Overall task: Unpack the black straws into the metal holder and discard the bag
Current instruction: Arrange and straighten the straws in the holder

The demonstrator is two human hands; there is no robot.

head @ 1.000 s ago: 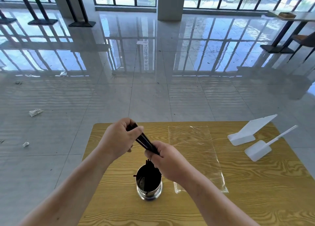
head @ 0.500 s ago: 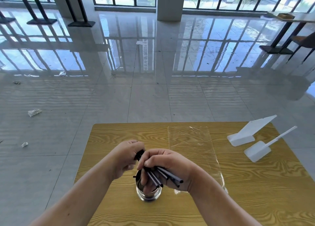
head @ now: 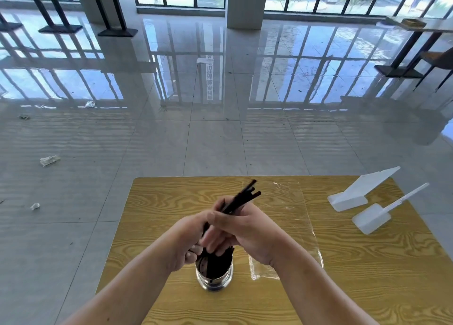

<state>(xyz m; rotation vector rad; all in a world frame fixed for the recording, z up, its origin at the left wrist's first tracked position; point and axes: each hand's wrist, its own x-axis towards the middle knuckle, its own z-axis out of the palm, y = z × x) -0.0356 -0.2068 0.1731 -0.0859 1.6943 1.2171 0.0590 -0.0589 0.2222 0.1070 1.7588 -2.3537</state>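
fingers: right hand (head: 247, 229) curled round black straws (head: 241, 198), left hand (head: 186, 241) gripping them lower | axis: bundle slants up toward table's (head: 171, 202) far edge, lower ends at metal holder (head: 214, 274) directly beneath both hands | bag (head: 291, 226): flat, right of holder

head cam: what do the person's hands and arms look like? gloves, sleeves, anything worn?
Left hand and right hand are bare: no gloves, rings or bands show. Left forearm and right forearm are bare to the frame's lower edge: no sleeve, watch or marking in view.
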